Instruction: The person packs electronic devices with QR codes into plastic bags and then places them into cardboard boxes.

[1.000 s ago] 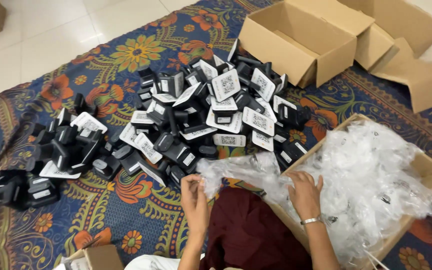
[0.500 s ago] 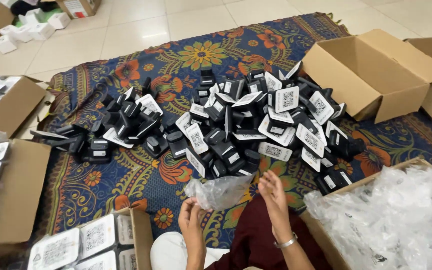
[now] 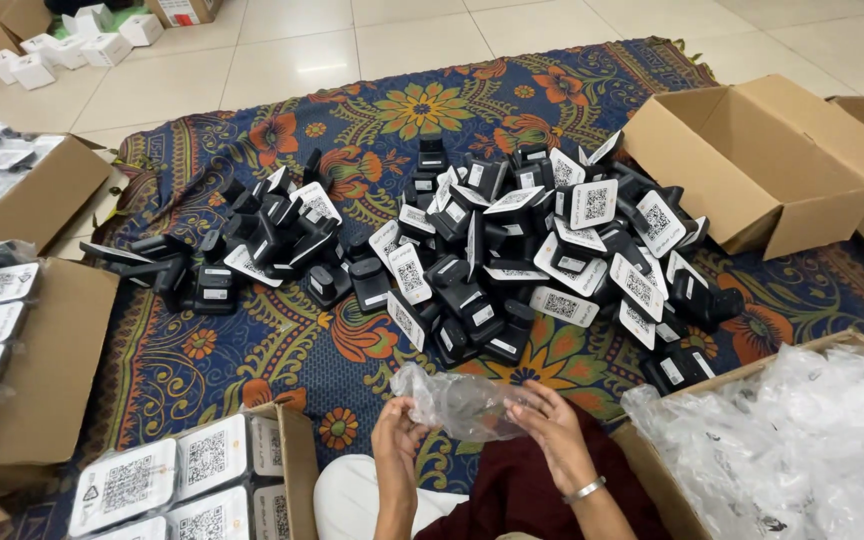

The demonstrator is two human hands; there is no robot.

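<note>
Right now both hands are closed on one clear plastic bag [image 3: 457, 400] with a dark device inside, held over the lap: left hand [image 3: 397, 435] pinching its near-left edge, right hand [image 3: 552, 428] gripping the right end. Beside the right hand, a cardboard box [image 3: 652, 470] brims with crumpled clear bags [image 3: 802, 440]. By the left knee, a carton [image 3: 292, 450] holds white-labelled packs. Ahead on the floral rug [image 3: 252, 340], a heap of black devices [image 3: 512, 260] sprawls, and an open brown box [image 3: 752, 160] shows nothing inside from this angle.
</note>
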